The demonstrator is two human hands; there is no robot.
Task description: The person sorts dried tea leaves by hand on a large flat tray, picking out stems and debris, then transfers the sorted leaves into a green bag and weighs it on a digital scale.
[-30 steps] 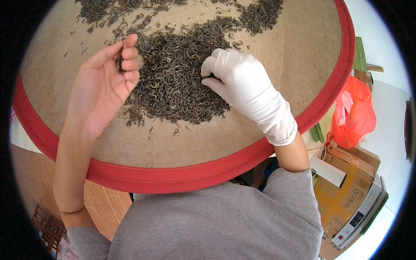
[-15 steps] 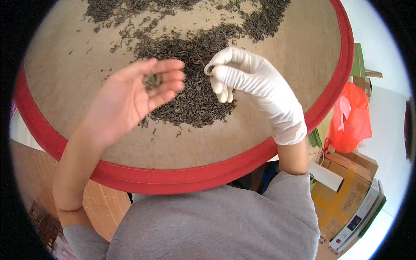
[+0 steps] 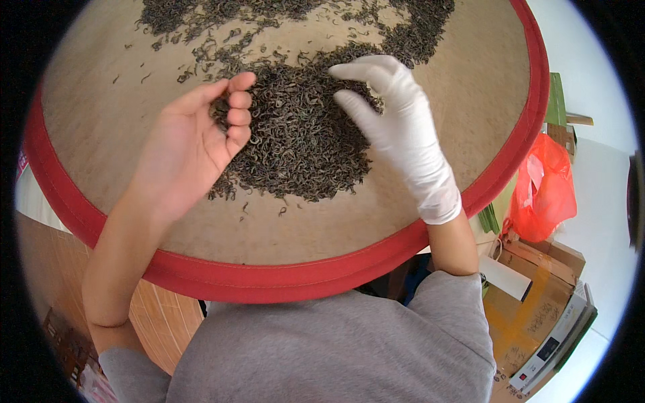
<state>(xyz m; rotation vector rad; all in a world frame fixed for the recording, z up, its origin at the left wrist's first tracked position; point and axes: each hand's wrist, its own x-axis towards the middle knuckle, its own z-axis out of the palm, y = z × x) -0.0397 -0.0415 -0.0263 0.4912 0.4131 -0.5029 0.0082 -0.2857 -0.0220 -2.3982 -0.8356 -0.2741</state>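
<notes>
A heap of dark, curled dried tea leaves [image 3: 302, 144] lies in the middle of a large round tray [image 3: 322, 235] with a beige surface. My bare left hand [image 3: 201, 138] is over the heap's left edge, palm up, with its fingers curled around a small bunch of tea leaves, mostly hidden by the fingers. Above the right side of the heap is my right hand [image 3: 393, 111] in a white glove. Its thumb and forefinger are spread apart, and I see nothing between them.
A raised red rim [image 3: 269, 282] runs around the tray. More tea leaves [image 3: 228, 10] are scattered at its far side. To the right are a red plastic bag [image 3: 543, 188], a cardboard box [image 3: 531, 309] and a white device [image 3: 551, 342] with a small dark display.
The fingers of my left hand have curled in over the leaves they held flat, and the hand has shifted slightly left. My right thumb and forefinger have parted from their pinch.
</notes>
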